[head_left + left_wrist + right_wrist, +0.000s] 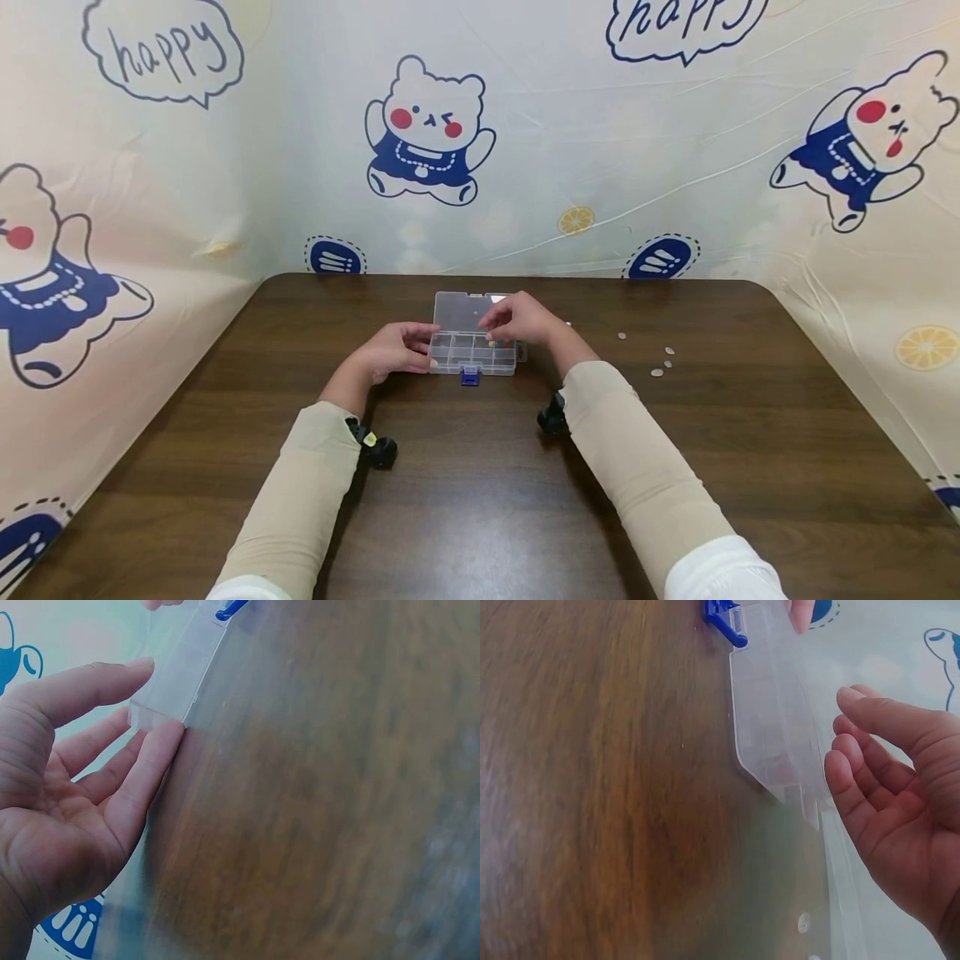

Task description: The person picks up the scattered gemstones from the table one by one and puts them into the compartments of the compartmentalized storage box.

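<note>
A clear plastic compartment box (pixel 453 354) lies on the table, its lid (pixel 457 312) raised at the back and its blue latch (pixel 470 377) at the front. My left hand (pixel 395 347) is at the box's left end, fingertips touching its side wall and thumb held apart above them. Over the right compartments is my right hand (pixel 522 319), fingers loosely bent, thumb tip close to the index finger. Nothing shows between those fingers in the right wrist view. A tiny yellowish piece (pixel 491 343) appears just below the right fingertips in the head view.
Several small pale discs, button-like, lie to the right of the box, including one disc (pixel 657 372) near the right forearm and another disc (pixel 804 922) seen by the right wrist camera. Behind the brown wooden table (pixel 465 500) hangs a printed cloth (pixel 540 150).
</note>
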`<act>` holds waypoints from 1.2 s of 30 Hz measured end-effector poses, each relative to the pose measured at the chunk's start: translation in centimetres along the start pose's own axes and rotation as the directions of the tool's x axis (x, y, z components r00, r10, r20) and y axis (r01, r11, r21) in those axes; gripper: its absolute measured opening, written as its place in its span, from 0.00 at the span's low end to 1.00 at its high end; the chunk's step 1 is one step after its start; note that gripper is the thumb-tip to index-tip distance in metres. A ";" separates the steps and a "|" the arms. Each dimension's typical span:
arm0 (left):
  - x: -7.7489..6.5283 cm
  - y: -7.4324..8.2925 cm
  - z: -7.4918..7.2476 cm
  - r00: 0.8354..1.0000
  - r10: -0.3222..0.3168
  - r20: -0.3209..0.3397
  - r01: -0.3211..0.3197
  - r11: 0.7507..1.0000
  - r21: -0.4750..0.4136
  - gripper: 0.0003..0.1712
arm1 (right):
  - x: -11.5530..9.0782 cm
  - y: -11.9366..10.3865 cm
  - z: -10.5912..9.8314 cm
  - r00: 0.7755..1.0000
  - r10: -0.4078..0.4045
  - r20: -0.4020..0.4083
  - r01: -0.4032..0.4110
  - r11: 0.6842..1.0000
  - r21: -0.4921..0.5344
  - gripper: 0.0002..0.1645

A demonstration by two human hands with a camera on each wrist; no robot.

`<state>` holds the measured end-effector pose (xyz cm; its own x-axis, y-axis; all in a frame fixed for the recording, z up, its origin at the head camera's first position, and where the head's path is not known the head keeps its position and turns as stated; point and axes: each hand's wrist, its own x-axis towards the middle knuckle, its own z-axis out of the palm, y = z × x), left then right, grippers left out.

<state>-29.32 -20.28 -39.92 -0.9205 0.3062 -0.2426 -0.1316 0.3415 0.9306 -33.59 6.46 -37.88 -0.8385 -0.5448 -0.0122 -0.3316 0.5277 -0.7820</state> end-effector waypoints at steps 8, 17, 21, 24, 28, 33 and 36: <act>0.3 -0.3 -0.1 1.000 -0.006 0.004 0.007 1.000 -0.006 0.41 | -1.3 0.5 -0.6 0.998 0.001 -0.067 0.005 0.997 0.080 0.13; 0.3 -0.3 -0.1 1.000 0.010 0.003 -0.010 1.000 0.005 0.41 | -2.3 0.6 -1.0 0.994 -0.011 -0.105 0.028 0.987 0.157 0.16; 0.2 -0.2 -0.1 1.000 0.004 0.007 -0.004 1.000 0.007 0.41 | -2.7 0.6 -1.2 0.994 -0.013 -0.105 0.029 0.988 0.155 0.18; 0.1 -0.2 -0.1 1.000 0.001 0.009 -0.001 1.000 0.005 0.41 | -3.1 0.7 -1.3 0.994 -0.017 -0.109 0.035 0.985 0.167 0.18; 0.1 -0.2 -0.1 1.000 -0.002 0.006 0.002 1.000 0.000 0.41 | -3.5 0.9 -1.5 0.992 -0.026 -0.121 0.046 0.985 0.165 0.17; 0.2 -0.2 0.0 1.000 0.001 0.009 -0.001 1.000 0.000 0.41 | -4.1 1.3 -1.7 0.989 -0.020 -0.145 0.039 0.991 0.130 0.17; 0.3 -0.3 0.0 1.000 0.003 0.006 -0.003 1.000 -0.003 0.41 | -4.5 1.5 -1.8 0.988 -0.009 -0.156 0.027 0.993 0.118 0.17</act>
<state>-29.54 -20.31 -40.29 -0.9188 0.3127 -0.2411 -0.1296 0.3380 0.9322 -31.15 10.88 -37.86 -0.8928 -0.4409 0.0922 -0.3013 0.4323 -0.8499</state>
